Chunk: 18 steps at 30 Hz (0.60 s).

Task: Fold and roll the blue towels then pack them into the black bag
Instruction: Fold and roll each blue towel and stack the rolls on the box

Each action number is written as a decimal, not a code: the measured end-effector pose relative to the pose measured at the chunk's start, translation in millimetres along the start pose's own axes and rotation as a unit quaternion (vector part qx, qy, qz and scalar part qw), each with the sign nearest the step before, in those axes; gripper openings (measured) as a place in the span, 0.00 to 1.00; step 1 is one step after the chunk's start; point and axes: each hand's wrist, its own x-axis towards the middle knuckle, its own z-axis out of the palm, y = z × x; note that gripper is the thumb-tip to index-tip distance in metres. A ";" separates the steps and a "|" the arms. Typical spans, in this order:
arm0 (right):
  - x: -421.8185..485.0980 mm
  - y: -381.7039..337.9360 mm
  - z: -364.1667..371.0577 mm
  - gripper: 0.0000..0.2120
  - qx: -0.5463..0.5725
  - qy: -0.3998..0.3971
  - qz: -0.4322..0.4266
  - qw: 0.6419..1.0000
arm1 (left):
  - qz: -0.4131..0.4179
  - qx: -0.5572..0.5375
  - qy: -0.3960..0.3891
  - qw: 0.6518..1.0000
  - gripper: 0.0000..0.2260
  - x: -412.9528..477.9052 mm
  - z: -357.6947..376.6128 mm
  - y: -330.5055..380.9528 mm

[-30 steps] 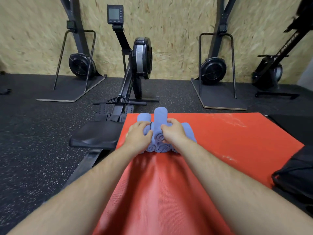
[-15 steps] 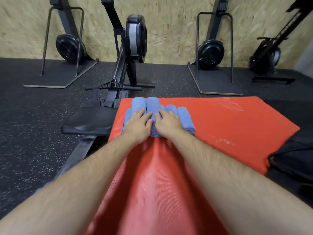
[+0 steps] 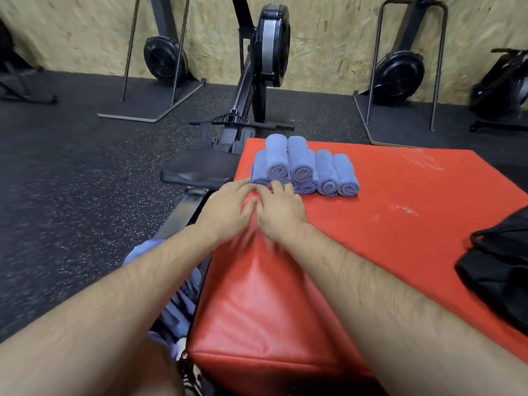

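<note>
Several rolled blue towels (image 3: 303, 167) lie stacked in two layers at the far left corner of the red padded block (image 3: 371, 218). My left hand (image 3: 225, 210) and my right hand (image 3: 281, 208) lie side by side just in front of the stack, fingers relaxed and holding nothing; the fingertips are at the near ends of the lowest rolls. The black bag (image 3: 497, 270) sits on the block's right edge. More blue towels (image 3: 174, 298) lie in a heap below my left forearm, beside the block.
A rowing machine (image 3: 257, 81) with its black seat (image 3: 200, 172) runs along the block's left side. Two upright machines (image 3: 400, 70) stand by the chipboard wall. The floor is dark speckled rubber.
Both hands have let go of the rolled towels and drawn back toward me. The stack now stands free in two layers.
</note>
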 end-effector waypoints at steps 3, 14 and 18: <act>-7.6 -41.1 13.0 0.18 0.014 -0.021 -0.039 0.999 | -0.039 -0.014 -0.003 0.999 0.24 -37.1 -8.3 -30.4; -13.1 -172.6 75.8 0.20 0.046 -0.124 -0.124 0.983 | -0.170 -0.090 -0.026 0.981 0.18 -129.6 -41.7 -128.1; -15.8 -206.5 105.6 0.20 0.055 -0.162 -0.129 0.977 | -0.201 -0.120 -0.094 0.968 0.21 -148.6 -40.1 -171.1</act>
